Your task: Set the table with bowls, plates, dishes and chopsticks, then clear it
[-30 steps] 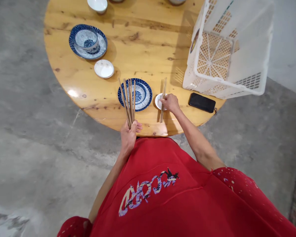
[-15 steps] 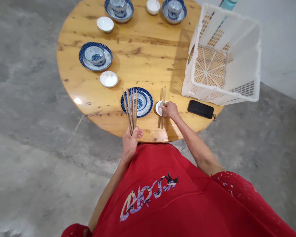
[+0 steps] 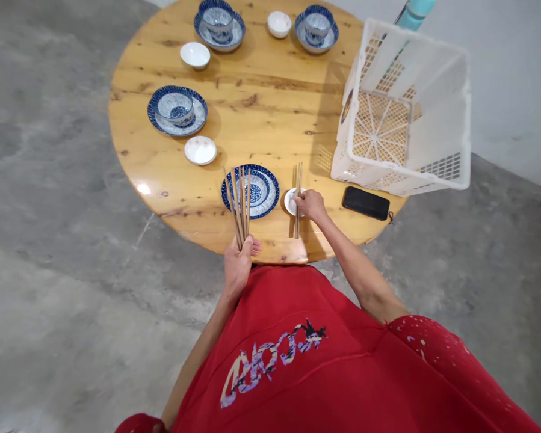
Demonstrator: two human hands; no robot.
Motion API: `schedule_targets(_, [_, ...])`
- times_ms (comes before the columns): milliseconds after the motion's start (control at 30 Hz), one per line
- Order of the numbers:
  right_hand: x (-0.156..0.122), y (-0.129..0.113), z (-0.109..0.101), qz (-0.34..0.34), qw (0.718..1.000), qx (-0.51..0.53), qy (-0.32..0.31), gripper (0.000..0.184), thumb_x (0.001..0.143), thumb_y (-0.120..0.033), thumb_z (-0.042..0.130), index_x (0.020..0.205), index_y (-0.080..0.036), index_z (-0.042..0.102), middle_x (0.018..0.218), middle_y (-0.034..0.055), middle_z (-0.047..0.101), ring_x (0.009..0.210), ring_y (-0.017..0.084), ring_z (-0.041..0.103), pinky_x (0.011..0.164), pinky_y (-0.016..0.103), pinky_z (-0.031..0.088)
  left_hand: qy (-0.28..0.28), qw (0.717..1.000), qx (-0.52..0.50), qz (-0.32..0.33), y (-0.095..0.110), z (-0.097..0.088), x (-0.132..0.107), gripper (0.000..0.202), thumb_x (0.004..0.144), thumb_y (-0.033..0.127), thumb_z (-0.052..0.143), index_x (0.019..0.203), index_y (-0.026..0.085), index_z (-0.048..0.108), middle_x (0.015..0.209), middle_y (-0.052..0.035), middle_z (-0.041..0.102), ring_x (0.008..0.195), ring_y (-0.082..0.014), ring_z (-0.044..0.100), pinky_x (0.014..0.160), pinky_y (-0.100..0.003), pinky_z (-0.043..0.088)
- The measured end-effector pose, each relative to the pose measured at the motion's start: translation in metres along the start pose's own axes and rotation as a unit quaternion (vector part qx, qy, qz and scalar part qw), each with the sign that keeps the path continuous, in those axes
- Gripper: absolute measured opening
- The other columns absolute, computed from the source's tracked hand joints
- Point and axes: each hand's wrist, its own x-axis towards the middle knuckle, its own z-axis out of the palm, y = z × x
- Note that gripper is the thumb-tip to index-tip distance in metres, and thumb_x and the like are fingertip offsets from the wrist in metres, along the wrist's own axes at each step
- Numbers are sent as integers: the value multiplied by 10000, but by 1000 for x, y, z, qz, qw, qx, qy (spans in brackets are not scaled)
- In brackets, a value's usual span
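My left hand (image 3: 238,258) is closed around the lower ends of several wooden chopsticks (image 3: 240,207), which fan upward over a blue-and-white plate (image 3: 266,191) at the table's near edge. Between the fingers of my right hand (image 3: 312,204) is a pair of chopsticks (image 3: 298,180), pointing away from me. That pair lies across or just above a small white dish (image 3: 289,202) to the right of the plate; whether it touches the dish I cannot tell. My right hand partly covers the dish.
On the round wooden table (image 3: 261,120) a white plastic crate (image 3: 342,171) stands at the right, with a black phone (image 3: 366,202) before it. Glass bowls on blue plates, such as this bowl (image 3: 175,107), and white dishes (image 3: 200,150) line the left and far sides. A turquoise bottle (image 3: 414,15) is behind the crate.
The view has shifted slightly, so the table sits a little lower in the picture. Both hands keep their hold on the chopsticks, in nearly the same places.
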Motion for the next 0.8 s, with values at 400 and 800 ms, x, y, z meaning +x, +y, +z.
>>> schedule_targets(400, [-3, -1, -3, 2, 1000, -3, 2, 395, 927, -414, 476, 790, -148, 734, 858, 153, 742, 852, 253, 669, 689, 287, 388, -9, 1000, -9, -5, 2, 0, 1, 246, 857, 418, 566, 843, 173, 575, 783, -30, 666, 611, -121, 616, 583, -237, 505])
schedule_targets(800, [-5, -6, -10, 22, 999, 3, 31, 400, 943, -440, 463, 887, -134, 714, 923, 189, 724, 927, 296, 659, 767, 324, 419, -22, 999, -29, -3, 0, -1, 3, 232, 853, 403, 580, 886, 174, 572, 772, -15, 664, 566, -107, 585, 518, -217, 449])
